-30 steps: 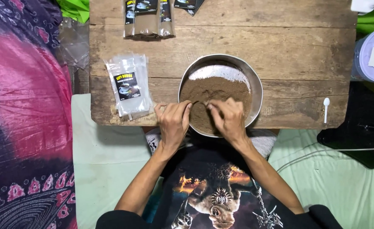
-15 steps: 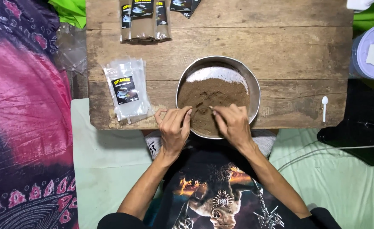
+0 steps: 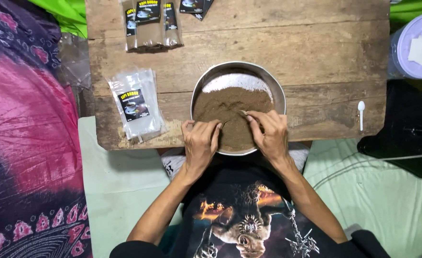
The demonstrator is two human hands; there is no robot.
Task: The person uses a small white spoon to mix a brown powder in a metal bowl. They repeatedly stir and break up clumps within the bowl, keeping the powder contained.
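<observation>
Head | both hands' fingers (image 3: pixel 214 130) still curled, perhaps pinching a packet | bowl (image 3: pixel 279 91) unmoved

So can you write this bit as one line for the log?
left hand: on bowl rim | right hand: in brown powder | metal bowl: on wooden table

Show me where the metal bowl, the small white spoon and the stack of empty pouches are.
metal bowl (image 3: pixel 279 91): head view, right rim.
small white spoon (image 3: pixel 361 106): head view, its bowl end.
stack of empty pouches (image 3: pixel 135 106): head view, dark label.
</observation>
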